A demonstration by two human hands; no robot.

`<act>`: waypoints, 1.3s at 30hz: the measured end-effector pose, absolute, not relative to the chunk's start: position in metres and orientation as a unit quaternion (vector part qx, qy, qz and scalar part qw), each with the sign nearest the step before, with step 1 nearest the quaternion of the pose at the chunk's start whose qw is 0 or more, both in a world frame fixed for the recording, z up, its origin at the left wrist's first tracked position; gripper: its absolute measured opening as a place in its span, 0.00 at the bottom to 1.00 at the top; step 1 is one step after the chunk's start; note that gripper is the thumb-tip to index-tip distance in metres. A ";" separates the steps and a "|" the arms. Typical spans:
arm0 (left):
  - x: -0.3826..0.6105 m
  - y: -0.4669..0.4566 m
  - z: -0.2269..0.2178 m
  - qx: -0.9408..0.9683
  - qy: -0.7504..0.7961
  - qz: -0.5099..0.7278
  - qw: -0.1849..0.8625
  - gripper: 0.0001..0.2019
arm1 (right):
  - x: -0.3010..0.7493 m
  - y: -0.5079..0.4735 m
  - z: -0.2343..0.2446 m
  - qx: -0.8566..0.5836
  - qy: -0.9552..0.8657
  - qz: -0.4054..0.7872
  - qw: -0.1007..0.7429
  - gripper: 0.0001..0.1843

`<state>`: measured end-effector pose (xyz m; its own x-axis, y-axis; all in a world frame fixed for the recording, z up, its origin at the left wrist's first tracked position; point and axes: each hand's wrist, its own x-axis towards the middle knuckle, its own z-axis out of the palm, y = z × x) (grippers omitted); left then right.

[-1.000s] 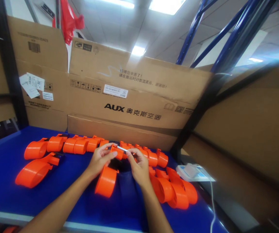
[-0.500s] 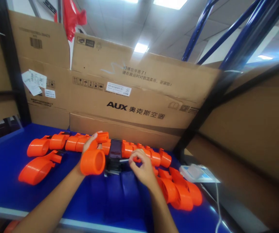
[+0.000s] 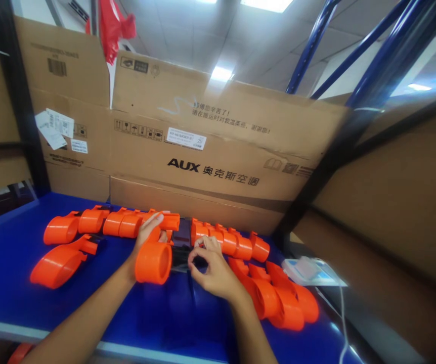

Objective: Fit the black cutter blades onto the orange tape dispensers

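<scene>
My left hand (image 3: 145,238) is closed around an orange plastic piece (image 3: 153,264). A wide round ring forms its lower end, and a narrower grooved arm points right above the fingers. My right hand (image 3: 213,270) is just to the right, thumb and index finger pinched together; anything between them is too small or hidden to make out. Between the hands lies a bundle of thin black strips (image 3: 180,259) on the blue table (image 3: 115,313). A dark, phone-like rectangle (image 3: 182,232) lies behind the strips, partly covered by the orange arm.
Several similar orange pieces (image 3: 61,228) stand in a row along the back, and more orange pieces (image 3: 287,308) cluster at the right. One larger orange piece (image 3: 56,265) lies at left. A cardboard wall (image 3: 210,151) closes the back. A white device (image 3: 309,270) with a cable sits at right.
My left hand has moved right with the orange piece, nearer the right hand. My right hand has shifted slightly left and down; the pale thin stick earlier at its fingertips no longer shows.
</scene>
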<state>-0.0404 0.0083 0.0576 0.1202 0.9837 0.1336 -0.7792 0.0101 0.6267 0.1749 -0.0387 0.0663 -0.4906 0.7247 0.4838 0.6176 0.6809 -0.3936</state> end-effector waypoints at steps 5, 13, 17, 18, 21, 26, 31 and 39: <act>-0.041 0.012 0.049 0.353 0.201 0.637 0.655 0.21 | 0.175 -0.038 0.066 -0.388 -0.861 0.086 0.317 0.05; -0.030 0.010 0.047 0.397 0.296 0.660 0.565 0.26 | 0.177 -0.044 0.077 -0.334 -0.838 0.131 0.411 0.17; -0.023 0.009 0.045 0.357 0.295 0.714 0.525 0.27 | 0.172 -0.047 0.077 -0.302 -0.854 0.166 0.389 0.39; -0.023 0.009 0.045 0.354 0.295 0.719 0.520 0.27 | 0.171 -0.048 0.076 -0.305 -0.856 0.169 0.383 0.42; -0.024 0.011 0.042 0.375 0.295 0.704 0.526 0.30 | 0.168 -0.048 0.072 -0.314 -0.854 0.174 0.377 0.47; -0.027 -0.002 0.040 0.538 0.237 0.595 0.548 0.42 | 0.172 -0.043 0.067 -0.311 -0.846 0.158 0.403 0.47; -0.034 -0.023 0.044 0.745 0.282 0.529 0.294 0.47 | 0.178 -0.040 0.068 -0.340 -0.821 0.102 0.447 0.45; -0.085 -0.055 0.045 0.823 0.388 0.379 0.172 0.44 | 0.165 -0.052 0.075 -0.292 -0.882 0.120 0.350 0.53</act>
<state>-0.0854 -0.0552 0.0449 0.4120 0.7683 0.4899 0.5084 -0.6400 0.5762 0.1648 -0.0515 0.0752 -0.5855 0.5982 0.5471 0.4309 0.8013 -0.4149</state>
